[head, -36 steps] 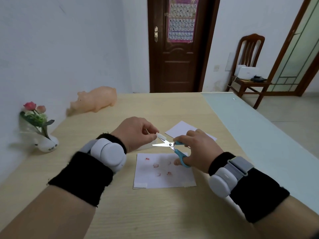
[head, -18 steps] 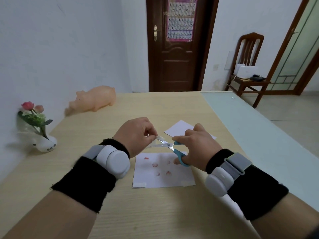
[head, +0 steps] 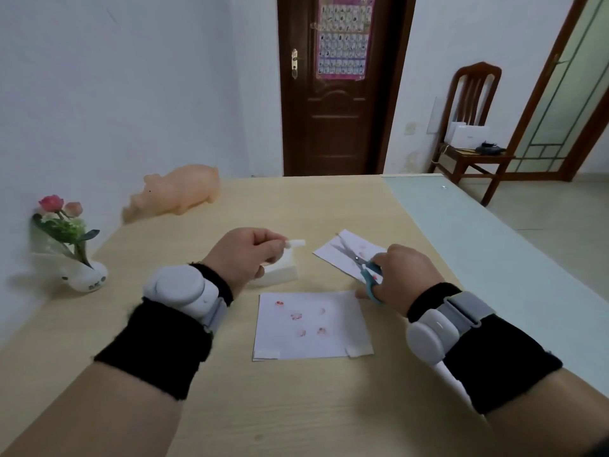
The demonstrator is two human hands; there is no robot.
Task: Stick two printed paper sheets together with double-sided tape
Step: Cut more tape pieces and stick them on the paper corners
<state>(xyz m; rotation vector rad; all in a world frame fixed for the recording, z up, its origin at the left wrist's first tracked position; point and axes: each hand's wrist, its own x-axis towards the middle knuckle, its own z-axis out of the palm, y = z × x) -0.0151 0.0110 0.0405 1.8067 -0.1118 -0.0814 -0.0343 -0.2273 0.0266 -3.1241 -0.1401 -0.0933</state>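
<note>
While the left hand (head: 250, 255), grip closed, pinches a white strip of double-sided tape (head: 296, 243) above the middle of the pale wooden desk (head: 296, 407) | right hand (head: 407, 275), grip closed, holds blue-handled scissors (head: 359, 260) over the smaller white printed sheet (head: 337, 260) | larger red-spotted white sheet (head: 313, 328) lies toward the near edge | risk: strip could fold and stick to fingers.

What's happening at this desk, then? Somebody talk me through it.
A person is taping two printed sheets together. The left hand pinches a small piece of tape, while the right hand holds teal-handled scissors over the far sheet. The near sheet lies flat in front of them, with tape strips at its two near corners. The sheets are not yet joined.
</note>
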